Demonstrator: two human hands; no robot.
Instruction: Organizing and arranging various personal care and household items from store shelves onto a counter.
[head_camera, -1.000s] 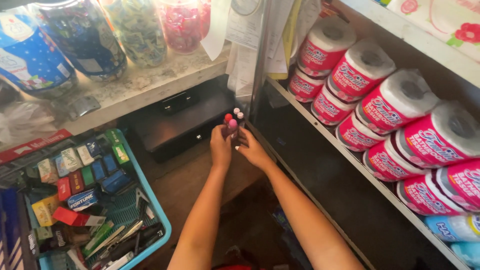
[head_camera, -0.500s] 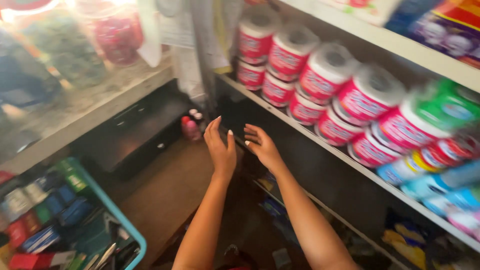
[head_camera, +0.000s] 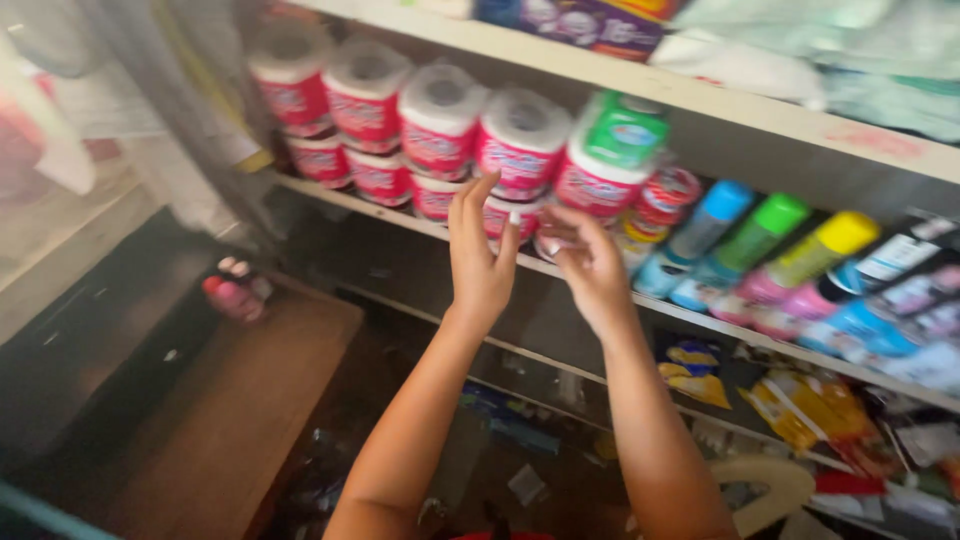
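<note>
left hand: raised in front of the shelf, palm turned inward, fingers spread and pointing up, holding nothing.
right hand: just beside the left one, apart from it, fingers loosely curled toward the rolls; blurred, so i cannot tell whether it pinches anything.
rolls: white paper rolls in red-pink wrap, stacked in two rows on the shelf, right behind the fingertips; i cannot tell if either hand touches them.
green pack: sits on top of the rolls at the right end of the row, above the right hand.
spray cans: lying tilted on the same shelf, right of the hands, with blue, green and yellow caps.
upper shelf: holds a purple pack and pale folded cloth.
lower shelf: yellow packets and other small goods, too blurred to name.
pink bottles: small, standing at the far end of a brown wooden surface, well left of the hands.
drawer: dark, beside that surface on the left.
</note>
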